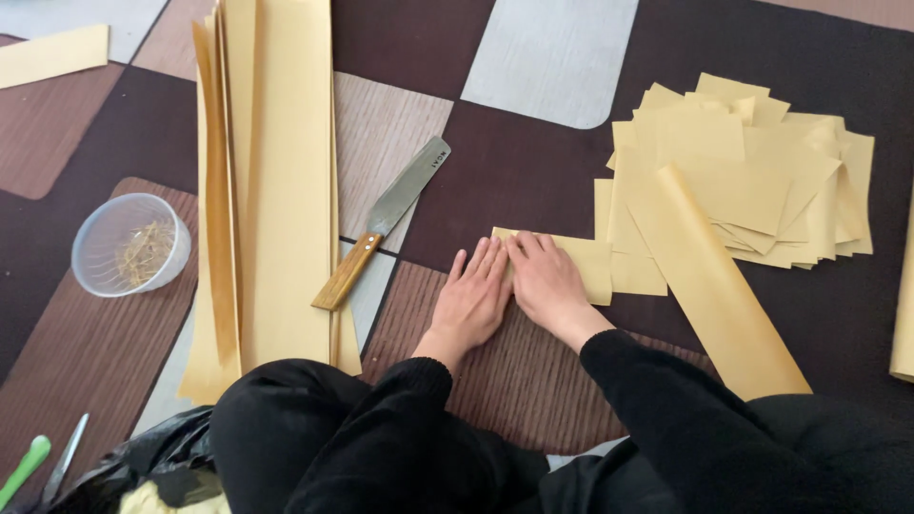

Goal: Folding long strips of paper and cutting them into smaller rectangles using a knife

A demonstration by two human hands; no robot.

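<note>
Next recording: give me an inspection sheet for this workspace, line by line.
Surface: patterned floor mat, brown, maroon and grey patches.
Job's things: folded yellow paper strip lying flat; both hands press on it.
Clutter: pile of cut yellow sheets; long paper strips; wooden-handled knife; clear bowl; green-handled scissors; black bag.
Hands: left hand and right hand flat, side by side.
Cables: nothing seen.
Surroundings: person's black sleeves and knees.

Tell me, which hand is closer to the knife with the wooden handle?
Left. The left hand lies flat on the floor just right of the knife, apart from it. The right hand presses the yellow paper strip, farther from the knife, beyond the left hand.
</note>
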